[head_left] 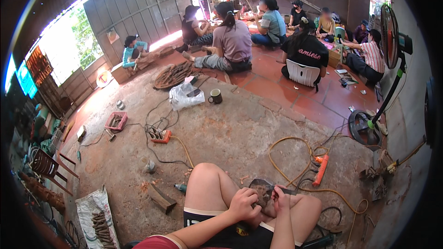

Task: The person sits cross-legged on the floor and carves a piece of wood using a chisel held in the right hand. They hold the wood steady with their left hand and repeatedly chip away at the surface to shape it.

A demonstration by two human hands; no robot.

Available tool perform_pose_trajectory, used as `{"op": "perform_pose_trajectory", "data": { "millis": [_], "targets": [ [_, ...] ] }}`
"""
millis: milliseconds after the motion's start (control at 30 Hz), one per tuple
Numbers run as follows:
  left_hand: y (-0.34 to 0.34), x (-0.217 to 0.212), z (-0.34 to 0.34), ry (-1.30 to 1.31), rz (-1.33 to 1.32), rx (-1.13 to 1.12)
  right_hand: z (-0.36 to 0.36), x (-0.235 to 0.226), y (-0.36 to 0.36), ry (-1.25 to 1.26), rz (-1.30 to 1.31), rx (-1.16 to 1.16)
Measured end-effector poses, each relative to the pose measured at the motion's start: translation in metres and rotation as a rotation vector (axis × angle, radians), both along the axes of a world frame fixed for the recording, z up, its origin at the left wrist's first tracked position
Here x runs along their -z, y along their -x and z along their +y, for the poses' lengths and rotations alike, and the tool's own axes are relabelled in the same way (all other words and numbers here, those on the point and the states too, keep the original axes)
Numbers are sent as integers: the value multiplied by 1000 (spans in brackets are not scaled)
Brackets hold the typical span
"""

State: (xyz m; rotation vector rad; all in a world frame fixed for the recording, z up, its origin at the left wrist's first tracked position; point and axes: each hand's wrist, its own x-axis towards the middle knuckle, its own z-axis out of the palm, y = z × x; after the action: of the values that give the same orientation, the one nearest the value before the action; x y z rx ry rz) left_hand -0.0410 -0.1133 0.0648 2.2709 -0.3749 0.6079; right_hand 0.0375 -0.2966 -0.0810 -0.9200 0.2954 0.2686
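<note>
I sit on the floor, with both hands close together over my lap. My left hand [244, 204] is curled, its fingers bent against a rough brown piece [263, 195] lying between my hands. The fingers of my right hand [280, 200] are pinched together beside that piece. A narrow dark shape [289, 191] shows by those fingertips; whether they grip it I cannot make out. Just beyond my hands lies a dark, rounded, shallow thing [261, 182], partly hidden by them. What each hand holds is too small and covered to name.
A wooden block [161, 198] and a glass jar [149, 165] stand left of my knee. Orange power strips [320, 170] with looping cables lie ahead and right. A sack with brown sticks [99, 216], a mug [215, 96] and a standing fan [390, 37] are around. Several people sit farther off.
</note>
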Motion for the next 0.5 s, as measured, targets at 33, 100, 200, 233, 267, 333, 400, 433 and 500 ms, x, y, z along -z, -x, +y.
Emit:
{"op": "perform_pose_trajectory", "data": {
  "millis": [33,100,200,233,267,333,400,433,500],
  "targets": [
    [0,0,1,-9,2,-8,2,-2,0,-2,4,0],
    [1,1,2,-18,19,-21,4,-6,0,-4,11,1],
    [-1,0,1,-17,6,-23,3,-6,0,-9,23,14],
    [-2,-1,0,-16,-3,-22,3,-6,0,-12,23,16],
    [-3,-1,0,-22,-2,-19,3,-6,0,-15,23,17],
    [-3,-1,0,-32,6,-15,4,-8,-1,-19,31,20],
    [-6,-3,1,-32,-14,-17,6,-11,-1,-23,45,23],
    [-5,-2,0,-27,-15,-17,5,-12,1,-17,35,23],
    [-9,-2,1,-35,-22,-16,5,-16,0,-7,13,23]
  ]
}}
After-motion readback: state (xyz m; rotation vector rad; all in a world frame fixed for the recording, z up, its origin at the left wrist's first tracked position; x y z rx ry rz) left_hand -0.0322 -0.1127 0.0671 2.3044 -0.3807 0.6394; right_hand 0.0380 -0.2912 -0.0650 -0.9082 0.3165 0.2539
